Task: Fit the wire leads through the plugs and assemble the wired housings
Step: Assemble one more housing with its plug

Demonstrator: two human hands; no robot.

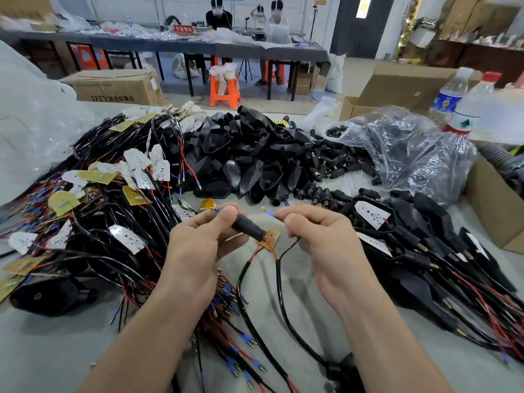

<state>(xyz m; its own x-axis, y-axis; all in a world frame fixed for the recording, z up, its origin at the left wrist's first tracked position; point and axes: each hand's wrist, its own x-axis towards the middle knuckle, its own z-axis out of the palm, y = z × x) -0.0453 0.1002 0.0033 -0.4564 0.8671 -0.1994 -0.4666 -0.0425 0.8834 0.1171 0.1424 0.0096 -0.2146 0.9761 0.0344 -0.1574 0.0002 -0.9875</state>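
The left hand [195,245] is curled, thumb and fingertips pinching the upper-left end of a black plug [249,229]. The plug sticks out to the right of those fingers. Its long axis slants from the fingertips at upper left down to a free mouth at lower right, over a small gold board [272,236] lying under it. A red lead [269,248] enters that lower-right mouth, and a blue-sleeved tip shows above the left thumb, so I judge this lead to be threaded through.

Just right of the plug, apart from it and a little above its middle, hangs the blue-sleeved tip of the black lead [269,213]. It points left, toward the left thumb and roughly along the plug rather than into it. The right hand [320,236] pinches this lead between thumb and forefinger close behind the tip, its other fingers folded, and the wire drops away below its knuckles.

The move to come turns on this: the plug's mouth lies below and slightly left of the right fingertips, facing down and right. The right hand is the nearer one. The tip probably has to drop under the mouth and come back up along the slant beside the red lead.
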